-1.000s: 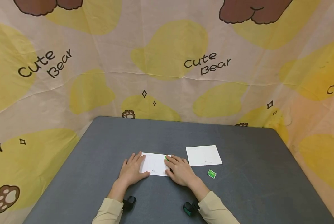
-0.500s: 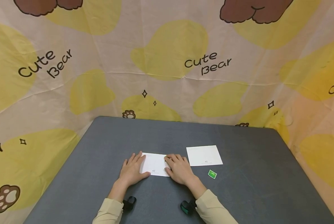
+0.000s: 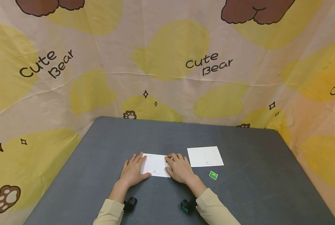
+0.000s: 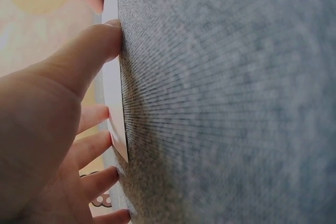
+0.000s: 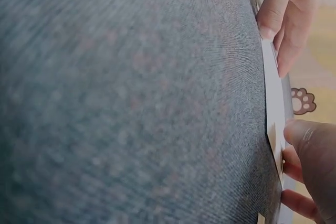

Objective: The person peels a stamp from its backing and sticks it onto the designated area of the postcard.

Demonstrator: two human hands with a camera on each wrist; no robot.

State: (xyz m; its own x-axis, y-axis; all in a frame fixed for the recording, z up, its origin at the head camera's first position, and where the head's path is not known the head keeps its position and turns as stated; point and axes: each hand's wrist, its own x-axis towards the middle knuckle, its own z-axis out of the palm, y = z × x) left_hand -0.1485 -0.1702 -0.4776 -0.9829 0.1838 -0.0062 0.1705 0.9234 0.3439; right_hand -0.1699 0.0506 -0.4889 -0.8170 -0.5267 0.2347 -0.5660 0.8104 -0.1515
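In the head view a white postcard [image 3: 155, 165] lies flat on the grey table between both hands. My left hand [image 3: 132, 171] presses its left side, fingers spread and thumb on the near edge; the left wrist view shows the thumb [image 4: 100, 40] on the card. My right hand [image 3: 180, 168] rests over the right end with fingertips at the upper right corner. Beneath those fingertips a sliver of a green stamp [image 3: 166, 161] shows; the rest of it is hidden. The right thumb [image 5: 299, 132] is close to the card's surface in the right wrist view.
A second white postcard [image 3: 205, 157] lies to the right of my right hand. Near its front edge is another green stamp [image 3: 213, 175] with a white border. The grey table [image 3: 128, 134] meets a patterned cloth backdrop [image 3: 167, 62] at the back.
The right fingers shift slightly over the card's upper right corner, and less of the green stamp shows than one second ago. The left hand stays in place.
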